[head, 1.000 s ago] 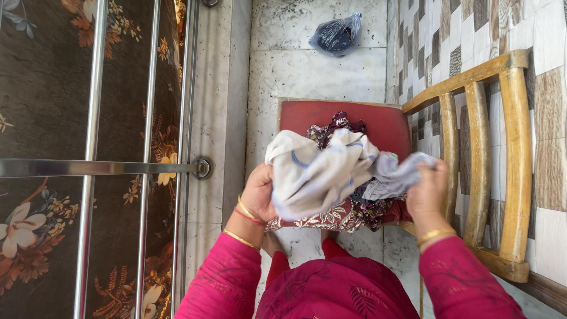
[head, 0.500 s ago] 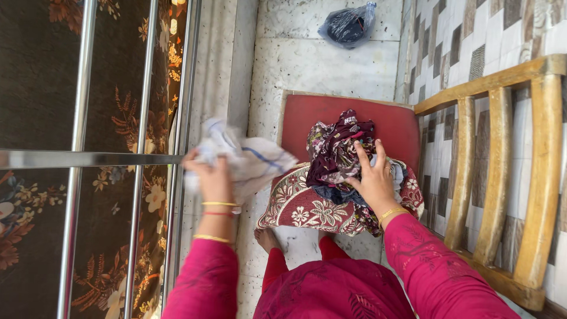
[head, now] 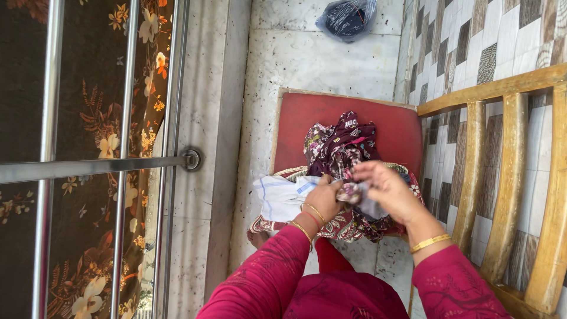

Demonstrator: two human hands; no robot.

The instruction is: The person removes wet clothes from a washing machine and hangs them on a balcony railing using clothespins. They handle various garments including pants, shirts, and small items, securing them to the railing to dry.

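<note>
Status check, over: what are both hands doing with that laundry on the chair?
Left hand and right hand both pinching a small floral cloth. White cloth lies on the pile beside the left hand. Nothing blocking.

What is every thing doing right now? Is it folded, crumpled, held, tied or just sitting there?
Left hand: closed on a small floral cloth.
Right hand: closed on the same cloth.
Small floral cloth: bunched, held between both hands.
White cloth: lying loose at the chair's edge.
Maroon floral clothes: crumpled in a heap.
Wooden chair: upright, clothes on its red seat.
Black plastic bag: bundled, on the floor.
</note>
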